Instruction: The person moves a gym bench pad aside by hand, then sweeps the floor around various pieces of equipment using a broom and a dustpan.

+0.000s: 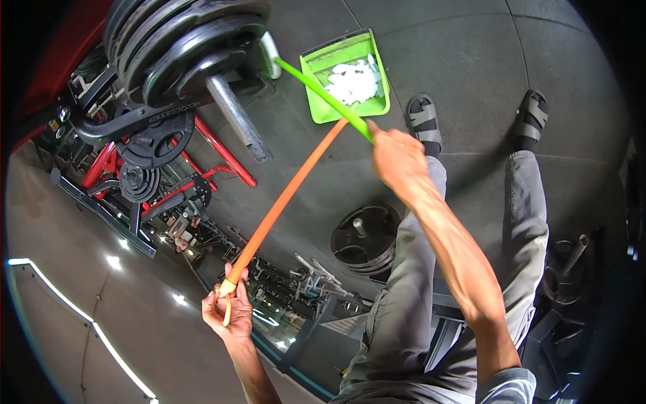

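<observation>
My left hand (232,311) is closed around the yellow-tipped end of a long orange handle (291,195), where a small loop hangs. That handle slopes up to a green dustpan (348,111) on the dark floor, which holds a heap of white pieces (353,82). Closed on a bright green broom handle (323,94), my right hand (400,158) is just below and right of the dustpan. The handle crosses over the pan to a pale broom head (269,55) beside the weight plates; its far side is hidden behind them.
Large weight plates (188,47) on a metal bar (237,118) stand at upper left, with a red frame (225,151) below. More plates (365,239) lie left of my legs. My sandaled feet (425,120) are on the floor. Black equipment (555,337) is at lower right.
</observation>
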### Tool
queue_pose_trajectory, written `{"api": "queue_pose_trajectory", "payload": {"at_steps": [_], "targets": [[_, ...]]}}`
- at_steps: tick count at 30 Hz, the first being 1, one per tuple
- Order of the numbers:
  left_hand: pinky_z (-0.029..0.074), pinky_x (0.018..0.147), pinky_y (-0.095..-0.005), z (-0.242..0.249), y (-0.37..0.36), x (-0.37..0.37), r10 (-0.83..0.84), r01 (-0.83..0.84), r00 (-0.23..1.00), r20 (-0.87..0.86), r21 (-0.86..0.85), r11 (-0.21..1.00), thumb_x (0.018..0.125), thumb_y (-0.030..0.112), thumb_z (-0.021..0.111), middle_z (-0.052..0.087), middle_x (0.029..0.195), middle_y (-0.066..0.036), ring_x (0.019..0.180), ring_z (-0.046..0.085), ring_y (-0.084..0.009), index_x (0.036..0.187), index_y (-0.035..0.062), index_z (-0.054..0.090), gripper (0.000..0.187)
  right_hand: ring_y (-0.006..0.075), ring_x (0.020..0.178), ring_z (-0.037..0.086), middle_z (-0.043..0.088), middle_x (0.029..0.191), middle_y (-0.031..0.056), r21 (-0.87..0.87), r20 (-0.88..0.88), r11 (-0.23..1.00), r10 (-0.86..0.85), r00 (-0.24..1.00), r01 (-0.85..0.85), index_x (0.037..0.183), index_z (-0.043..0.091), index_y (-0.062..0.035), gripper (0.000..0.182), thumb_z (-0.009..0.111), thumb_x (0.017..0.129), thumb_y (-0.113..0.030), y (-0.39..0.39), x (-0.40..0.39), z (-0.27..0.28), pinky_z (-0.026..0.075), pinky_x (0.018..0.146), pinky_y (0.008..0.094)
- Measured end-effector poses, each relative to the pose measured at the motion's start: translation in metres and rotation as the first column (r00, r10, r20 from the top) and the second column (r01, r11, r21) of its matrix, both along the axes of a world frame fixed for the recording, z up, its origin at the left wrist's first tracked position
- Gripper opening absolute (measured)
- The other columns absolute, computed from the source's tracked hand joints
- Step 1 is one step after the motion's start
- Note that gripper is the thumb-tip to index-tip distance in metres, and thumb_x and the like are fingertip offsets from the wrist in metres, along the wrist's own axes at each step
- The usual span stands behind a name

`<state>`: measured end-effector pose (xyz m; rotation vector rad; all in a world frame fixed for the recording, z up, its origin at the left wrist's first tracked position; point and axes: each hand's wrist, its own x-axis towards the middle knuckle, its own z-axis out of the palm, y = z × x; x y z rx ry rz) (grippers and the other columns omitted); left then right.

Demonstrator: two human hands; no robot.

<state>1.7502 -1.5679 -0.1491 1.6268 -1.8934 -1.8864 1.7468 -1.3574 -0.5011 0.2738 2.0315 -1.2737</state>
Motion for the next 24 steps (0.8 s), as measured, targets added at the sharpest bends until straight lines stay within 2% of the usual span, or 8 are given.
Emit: {"api": "queue_pose_trajectory", "payload": {"at_steps": [4, 9, 10, 11, 13, 14, 19, 24], "targets": [[0.048, 0.101, -0.0480, -0.002, -0.008, -0.003, -0.011, 0.013, 1.000, -0.028, 0.045, 0.999, 0.081, 0.014, 0.057, 0.051, 0.132, -0.027, 0.120, 0.047, -0.0534, 0.087, -0.0040, 0.061, 0.020, 0.0409, 0.061, 0.064, 0.062, 0.066, 0.0240, -0.086, -0.049, 0.993, -0.079, 0.996, 0.074, 0.128, 0.053, 0.0032, 0.048, 0.058, 0.081, -0.007, 0.023, 0.052, 0.032, 0.051, 0.060, 0.0522], [0.050, 0.099, -0.0468, 0.000, -0.005, -0.015, -0.037, 0.038, 0.999, -0.009, 0.046, 0.998, 0.082, 0.014, 0.057, 0.049, 0.135, -0.026, 0.121, 0.046, -0.0528, 0.086, -0.0056, 0.060, 0.020, 0.0393, 0.073, 0.064, 0.062, 0.077, 0.0273, -0.201, -0.090, 0.974, -0.122, 0.989, 0.102, 0.125, 0.053, 0.0056, 0.049, 0.056, 0.077, -0.004, -0.018, 0.018, 0.024, 0.052, 0.069, 0.0504], [0.050, 0.099, -0.0467, 0.001, -0.002, -0.019, -0.021, 0.021, 1.000, -0.007, 0.045, 0.999, 0.082, 0.014, 0.057, 0.049, 0.135, -0.026, 0.122, 0.045, -0.0528, 0.086, -0.0055, 0.060, 0.020, 0.0364, 0.071, 0.064, 0.063, 0.077, 0.0254, -0.360, 0.055, 0.918, -0.155, 0.986, 0.165, 0.129, 0.051, 0.0019, 0.052, 0.055, 0.077, -0.001, -0.034, 0.000, 0.012, 0.053, 0.067, 0.0488], [0.050, 0.099, -0.0465, 0.002, 0.000, -0.021, -0.006, 0.006, 1.000, -0.007, 0.048, 0.999, 0.081, 0.014, 0.058, 0.049, 0.135, -0.026, 0.122, 0.045, -0.0527, 0.085, -0.0054, 0.060, 0.020, 0.0334, 0.069, 0.065, 0.063, 0.077, 0.0234, -0.495, 0.198, 0.834, -0.164, 0.966, 0.243, 0.134, 0.049, -0.0019, 0.056, 0.053, 0.078, 0.002, -0.048, -0.019, 0.000, 0.054, 0.065, 0.0472], [0.051, 0.098, -0.0463, 0.005, -0.001, -0.026, 0.040, -0.040, 0.999, 0.002, 0.073, 0.997, 0.080, 0.015, 0.058, 0.050, 0.134, -0.025, 0.123, 0.044, -0.0525, 0.084, -0.0052, 0.059, 0.020, 0.0238, 0.064, 0.063, 0.062, 0.076, 0.0144, -0.462, 0.881, 0.270, 0.031, 0.472, 0.845, 0.144, 0.039, -0.0095, 0.068, 0.049, 0.079, 0.007, -0.077, -0.048, -0.027, 0.056, 0.059, 0.0411], [0.051, 0.098, -0.0462, 0.003, -0.002, -0.030, 0.057, -0.057, 0.998, 0.005, 0.096, 0.994, 0.079, 0.015, 0.058, 0.050, 0.134, -0.025, 0.123, 0.044, -0.0523, 0.083, -0.0051, 0.059, 0.020, 0.0160, 0.059, 0.057, 0.057, 0.076, 0.0078, -0.452, 0.892, 0.149, 0.046, 0.450, 0.879, 0.149, 0.030, -0.0112, 0.073, 0.048, 0.081, 0.010, -0.079, -0.051, -0.035, 0.052, 0.049, 0.0339], [0.052, 0.096, -0.0468, 0.004, 0.002, -0.051, 0.039, -0.039, 0.999, -0.002, 0.073, 0.997, 0.077, 0.016, 0.057, 0.051, 0.130, -0.030, 0.123, 0.042, -0.0554, 0.080, -0.0053, 0.055, 0.022, 0.0118, 0.047, 0.048, 0.054, 0.067, 0.0047, -0.467, 0.814, 0.314, -0.213, 0.540, 0.827, 0.144, 0.038, -0.0060, 0.061, 0.056, 0.087, 0.004, -0.008, -0.016, 0.015, 0.041, 0.040, 0.0278], [0.051, 0.097, -0.0484, 0.009, 0.005, -0.050, 0.063, -0.061, 0.998, -0.010, 0.144, 0.988, 0.078, 0.016, 0.056, 0.053, 0.129, -0.028, 0.123, 0.042, -0.0560, 0.080, -0.0035, 0.053, 0.019, 0.0090, 0.050, 0.047, 0.053, 0.068, 0.0005, -0.243, 0.855, 0.348, -0.364, 0.369, 0.905, 0.144, 0.038, -0.0069, 0.061, 0.060, 0.088, 0.000, 0.112, 0.074, 0.085, 0.040, 0.044, 0.0250]]}}
